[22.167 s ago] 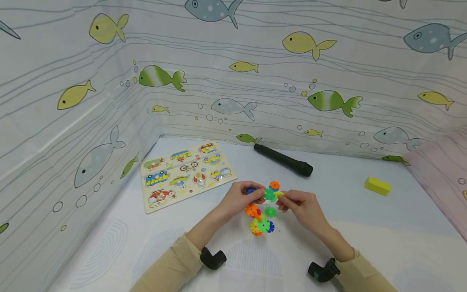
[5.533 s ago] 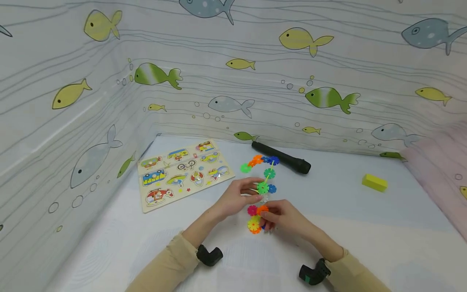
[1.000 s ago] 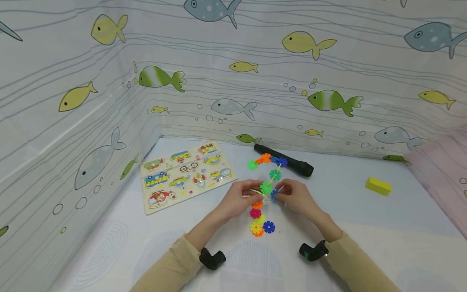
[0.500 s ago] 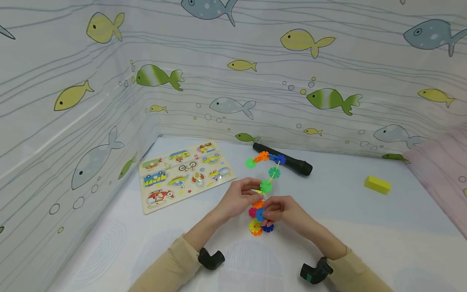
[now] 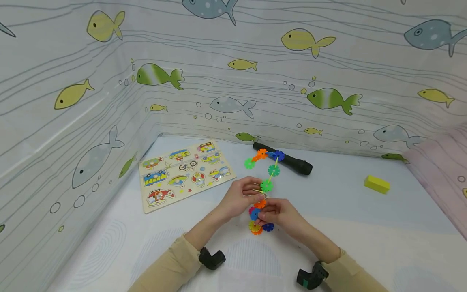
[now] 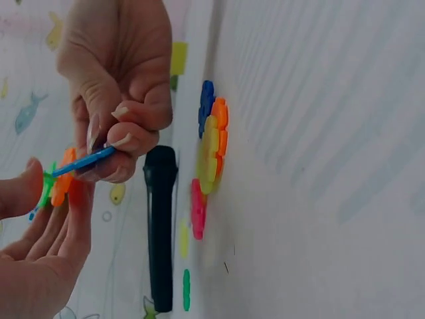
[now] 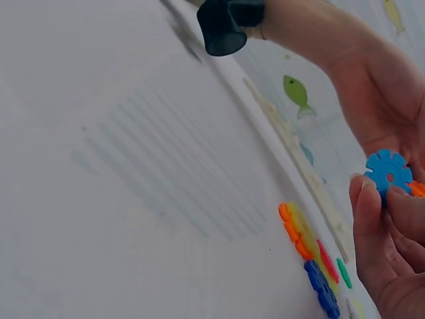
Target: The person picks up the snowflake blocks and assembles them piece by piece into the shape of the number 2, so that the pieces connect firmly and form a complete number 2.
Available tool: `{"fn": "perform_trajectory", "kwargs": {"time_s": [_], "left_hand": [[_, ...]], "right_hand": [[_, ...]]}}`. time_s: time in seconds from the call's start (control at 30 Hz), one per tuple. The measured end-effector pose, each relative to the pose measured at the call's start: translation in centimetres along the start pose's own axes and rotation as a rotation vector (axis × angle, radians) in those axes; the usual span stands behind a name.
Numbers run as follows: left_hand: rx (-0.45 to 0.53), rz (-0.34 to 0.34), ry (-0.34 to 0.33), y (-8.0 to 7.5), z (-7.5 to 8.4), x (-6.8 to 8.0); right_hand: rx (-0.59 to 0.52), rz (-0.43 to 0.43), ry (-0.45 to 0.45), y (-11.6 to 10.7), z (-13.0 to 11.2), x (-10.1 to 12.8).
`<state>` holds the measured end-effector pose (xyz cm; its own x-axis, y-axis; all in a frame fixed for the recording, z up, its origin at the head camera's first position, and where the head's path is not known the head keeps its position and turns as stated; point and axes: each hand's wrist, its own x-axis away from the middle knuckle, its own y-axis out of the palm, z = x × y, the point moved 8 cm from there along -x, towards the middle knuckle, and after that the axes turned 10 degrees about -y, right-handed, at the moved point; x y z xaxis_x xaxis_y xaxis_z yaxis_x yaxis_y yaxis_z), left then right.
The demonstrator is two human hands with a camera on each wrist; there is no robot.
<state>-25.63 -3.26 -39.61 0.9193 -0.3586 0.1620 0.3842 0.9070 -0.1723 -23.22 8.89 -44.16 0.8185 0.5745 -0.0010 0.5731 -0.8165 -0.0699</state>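
Note:
My left hand point(image 5: 238, 198) grips a chain of joined plastic snowflake discs near its lower end. In the head view the chain runs upward through a green disc point(image 5: 266, 185), a teal disc point(image 5: 273, 170) and a dark blue disc point(image 5: 279, 155), then bends left past orange to a light green disc point(image 5: 249, 163). An orange disc point(image 5: 260, 204) shows just below the left fingertips. Between thumb and fingers my right hand point(image 5: 283, 214) pinches a light blue disc point(image 7: 388, 174), whose edge meets the orange one in the right wrist view.
Loose discs lie below the hands: a yellow disc point(image 5: 254, 226), a dark blue disc point(image 5: 268, 227), orange and pink ones. A wooden vehicle puzzle point(image 5: 187, 174) is at the left, a black microphone point(image 5: 292, 161) behind the chain, a yellow block point(image 5: 377, 184) at the right.
My right hand has picked up the light blue disc from the table and brought it down and left to the chain's lower end. The chain has grown longer since the oldest frame.

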Motion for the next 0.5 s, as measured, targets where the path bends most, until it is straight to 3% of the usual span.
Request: {"fn": "perform_trajectory", "kwargs": {"time_s": [0.33, 0.5], "left_hand": [[-0.007, -0.005, -0.003, 0.01, 0.02, 0.06], [-0.004, -0.005, -0.008, -0.01, 0.02, 0.02]], "right_hand": [[-0.083, 0.006, 0.031, 0.12, 0.21, -0.01], [0.001, 0.052, 0.066, 0.19, 0.25, 0.09]]}}
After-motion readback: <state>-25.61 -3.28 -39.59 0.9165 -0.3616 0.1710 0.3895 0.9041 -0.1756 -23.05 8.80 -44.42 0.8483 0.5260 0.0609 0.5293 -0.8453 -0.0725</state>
